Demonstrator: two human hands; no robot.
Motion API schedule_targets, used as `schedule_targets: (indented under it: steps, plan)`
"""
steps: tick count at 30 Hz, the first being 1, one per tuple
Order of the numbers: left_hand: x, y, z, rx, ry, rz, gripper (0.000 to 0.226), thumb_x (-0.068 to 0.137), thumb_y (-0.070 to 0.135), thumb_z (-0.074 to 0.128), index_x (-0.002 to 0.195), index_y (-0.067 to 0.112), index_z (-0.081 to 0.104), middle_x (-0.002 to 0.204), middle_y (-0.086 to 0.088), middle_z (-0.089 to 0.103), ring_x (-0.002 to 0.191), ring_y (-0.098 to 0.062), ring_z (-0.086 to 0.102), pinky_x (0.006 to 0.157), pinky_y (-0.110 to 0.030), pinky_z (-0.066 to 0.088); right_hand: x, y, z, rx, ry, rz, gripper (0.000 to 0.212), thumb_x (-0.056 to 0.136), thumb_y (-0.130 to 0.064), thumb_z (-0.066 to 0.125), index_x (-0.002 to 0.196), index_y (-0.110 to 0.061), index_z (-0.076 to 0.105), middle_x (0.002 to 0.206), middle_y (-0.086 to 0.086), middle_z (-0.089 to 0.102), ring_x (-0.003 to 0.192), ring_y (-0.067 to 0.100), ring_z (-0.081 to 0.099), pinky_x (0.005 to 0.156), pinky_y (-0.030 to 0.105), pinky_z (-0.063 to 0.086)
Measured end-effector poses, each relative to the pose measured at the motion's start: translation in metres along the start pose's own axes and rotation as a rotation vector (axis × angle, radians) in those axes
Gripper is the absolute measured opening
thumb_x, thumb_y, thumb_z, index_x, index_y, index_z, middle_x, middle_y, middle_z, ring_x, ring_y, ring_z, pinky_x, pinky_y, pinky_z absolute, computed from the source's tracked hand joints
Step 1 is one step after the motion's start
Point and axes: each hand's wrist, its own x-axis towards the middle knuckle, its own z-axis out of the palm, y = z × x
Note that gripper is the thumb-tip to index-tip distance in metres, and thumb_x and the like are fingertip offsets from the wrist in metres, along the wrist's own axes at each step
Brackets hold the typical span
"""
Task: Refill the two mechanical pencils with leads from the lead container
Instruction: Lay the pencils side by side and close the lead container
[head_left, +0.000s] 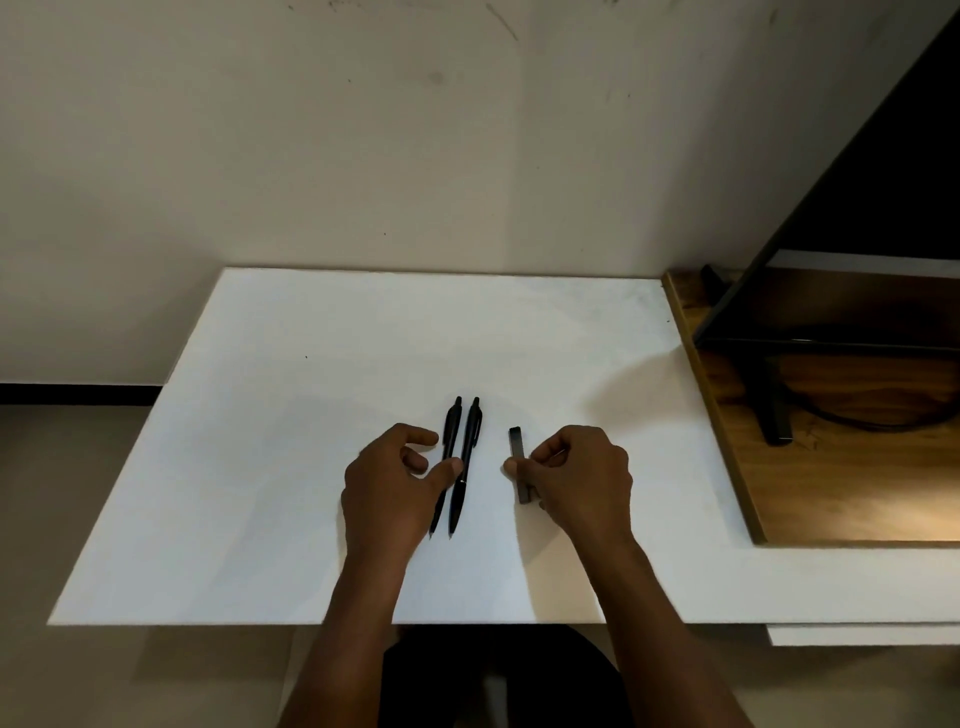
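Note:
Two black mechanical pencils lie side by side on the white board (291, 467), tips toward me: the left pencil (451, 426) and the right pencil (469, 447). My left hand (387, 488) is at the left pencil, its index finger above the barrel and its thumb touching the pencils from below, fingers curled. A slim dark lead container (517, 448) lies to the right of the pencils. My right hand (576, 478) pinches the container between thumb and fingers near its middle; its lower end is partly hidden by the fingers.
A wooden surface (831, 483) with a black metal stand (774, 410) and a cable sits at the right. A pale wall rises behind the board. The board's near edge overhangs my lap.

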Motion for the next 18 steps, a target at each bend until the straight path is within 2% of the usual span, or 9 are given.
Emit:
schedule_targets:
  steps: [3, 5, 8, 10, 13, 16, 18]
  plan:
    - [-0.001, 0.001, 0.001, -0.022, -0.002, -0.029, 0.025, 0.078, 0.028, 0.084, 0.099, 0.022, 0.071, 0.074, 0.004, 0.068, 0.070, -0.011, 0.063, 0.057, -0.019, 0.040, -0.003, -0.004, 0.002, -0.007, 0.081, -0.063, 0.028, 0.071, -0.033, 0.087, 0.076, -0.014, 0.066, 0.068, -0.006, 0.067, 0.068, 0.014, 0.065, 0.058, 0.023, 0.042]
    - [-0.002, 0.002, 0.002, -0.016, 0.005, -0.039, 0.023, 0.079, 0.027, 0.083, 0.097, 0.021, 0.071, 0.071, 0.006, 0.068, 0.070, -0.009, 0.063, 0.057, -0.018, 0.039, -0.008, -0.011, 0.007, -0.019, 0.118, -0.147, 0.025, 0.076, -0.036, 0.083, 0.074, -0.018, 0.065, 0.064, -0.009, 0.065, 0.064, 0.009, 0.063, 0.055, 0.018, 0.037]
    - [-0.003, 0.003, 0.002, 0.004, 0.017, -0.040, 0.020, 0.080, 0.028, 0.081, 0.096, 0.022, 0.071, 0.070, 0.008, 0.068, 0.074, -0.012, 0.065, 0.058, -0.018, 0.039, -0.020, -0.017, 0.025, -0.075, 0.053, -0.224, 0.022, 0.083, -0.038, 0.076, 0.074, -0.021, 0.066, 0.067, -0.010, 0.066, 0.069, 0.009, 0.064, 0.055, 0.016, 0.037]
    - [-0.003, 0.003, 0.002, 0.019, 0.023, -0.039, 0.018, 0.080, 0.027, 0.080, 0.095, 0.020, 0.073, 0.069, 0.007, 0.069, 0.076, -0.015, 0.067, 0.061, -0.024, 0.044, -0.026, -0.017, 0.035, -0.092, 0.007, -0.239, 0.018, 0.085, -0.036, 0.074, 0.081, -0.020, 0.068, 0.073, -0.010, 0.067, 0.074, 0.010, 0.065, 0.057, 0.017, 0.038]
    - [-0.003, 0.003, 0.003, 0.019, 0.031, -0.041, 0.016, 0.082, 0.025, 0.079, 0.096, 0.019, 0.075, 0.071, 0.003, 0.073, 0.078, -0.019, 0.071, 0.072, -0.031, 0.054, -0.028, -0.017, 0.040, -0.098, 0.001, -0.232, 0.020, 0.086, -0.036, 0.073, 0.092, -0.017, 0.072, 0.084, -0.005, 0.073, 0.083, 0.013, 0.066, 0.068, 0.024, 0.044]
    - [-0.004, 0.004, 0.004, -0.004, 0.040, -0.038, 0.015, 0.084, 0.024, 0.077, 0.098, 0.017, 0.076, 0.076, 0.000, 0.076, 0.077, -0.023, 0.074, 0.079, -0.040, 0.058, -0.026, -0.018, 0.043, -0.079, 0.004, -0.206, 0.020, 0.086, -0.033, 0.072, 0.095, -0.015, 0.074, 0.087, -0.002, 0.075, 0.088, 0.014, 0.069, 0.075, 0.027, 0.051]
    - [-0.004, 0.004, 0.004, -0.022, 0.042, -0.041, 0.014, 0.085, 0.023, 0.077, 0.097, 0.017, 0.076, 0.077, -0.001, 0.076, 0.077, -0.025, 0.074, 0.080, -0.042, 0.059, -0.026, -0.020, 0.044, -0.063, 0.006, -0.187, 0.021, 0.085, -0.033, 0.072, 0.094, -0.014, 0.075, 0.086, -0.002, 0.076, 0.087, 0.014, 0.069, 0.075, 0.026, 0.052]
